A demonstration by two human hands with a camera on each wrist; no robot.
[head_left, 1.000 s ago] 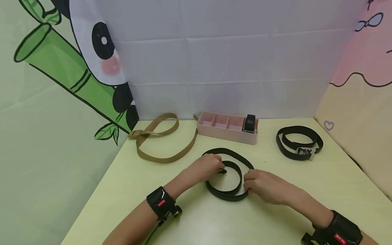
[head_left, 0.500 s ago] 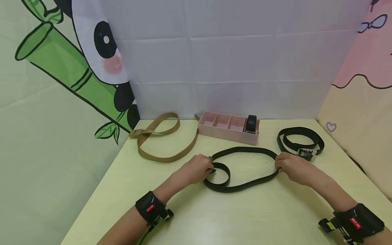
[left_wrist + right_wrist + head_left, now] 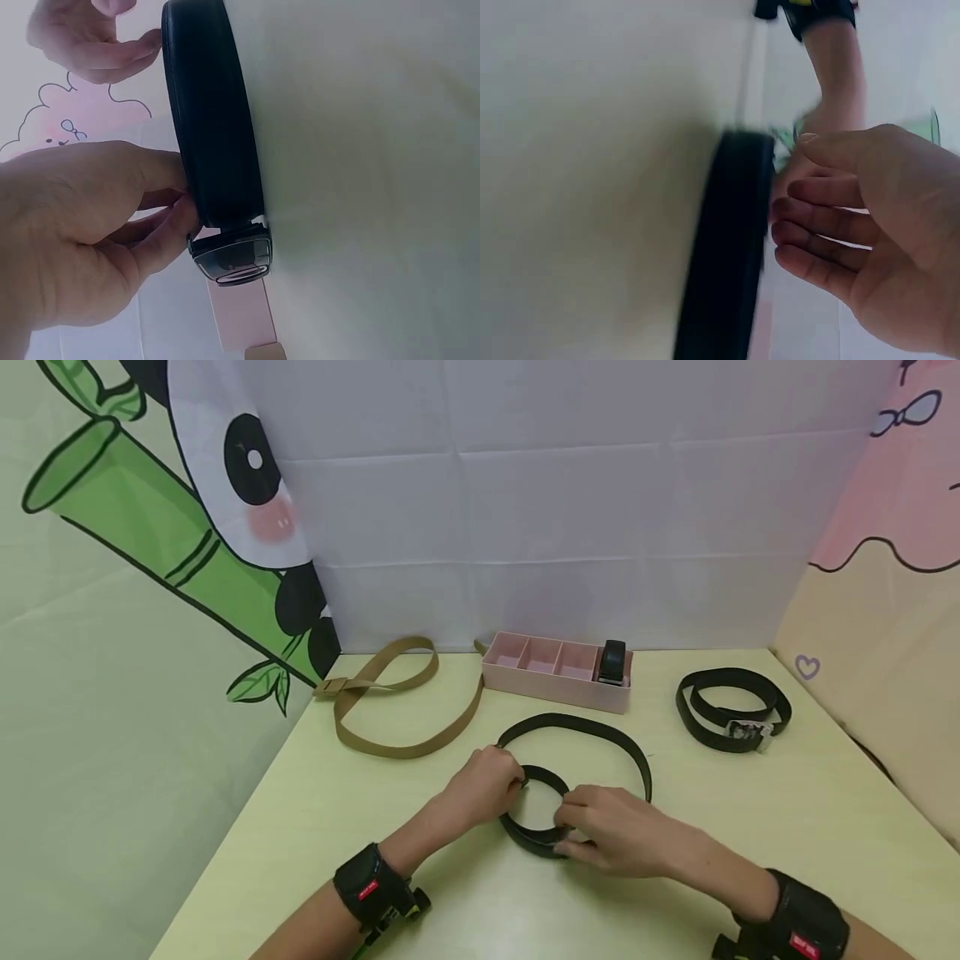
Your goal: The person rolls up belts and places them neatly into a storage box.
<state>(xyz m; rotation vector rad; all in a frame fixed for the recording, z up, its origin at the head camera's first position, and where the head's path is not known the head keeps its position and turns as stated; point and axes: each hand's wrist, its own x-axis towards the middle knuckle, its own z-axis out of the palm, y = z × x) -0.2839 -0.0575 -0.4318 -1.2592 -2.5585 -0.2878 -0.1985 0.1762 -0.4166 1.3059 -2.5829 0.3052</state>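
Observation:
A black belt [image 3: 570, 721] stands on its edge in a loose coil on the table, a smaller loop inside a wider one. My left hand [image 3: 480, 785] pinches its left side; the left wrist view has the thumb and fingers right behind the dark metal buckle [image 3: 234, 259]. My right hand [image 3: 630, 831] is at the coil's front right, fingertips by the inner loop and thumb low by the outer band. In the right wrist view its fingers [image 3: 821, 262] are loosely bent and spread from the thumb, beside the band. Part of the outer loop is hidden behind this hand.
A tan webbing belt [image 3: 408, 752] lies in loops at the back left. Behind the coil, a pink divided box [image 3: 555, 687] holds a rolled black belt [image 3: 612, 662] in its right compartment. Another coiled black belt [image 3: 708, 737] with a silver buckle sits at the right.
My right hand drew the outer loop out to the right, then let it go and came back left to the inner loop. My left hand stays on the buckle side.

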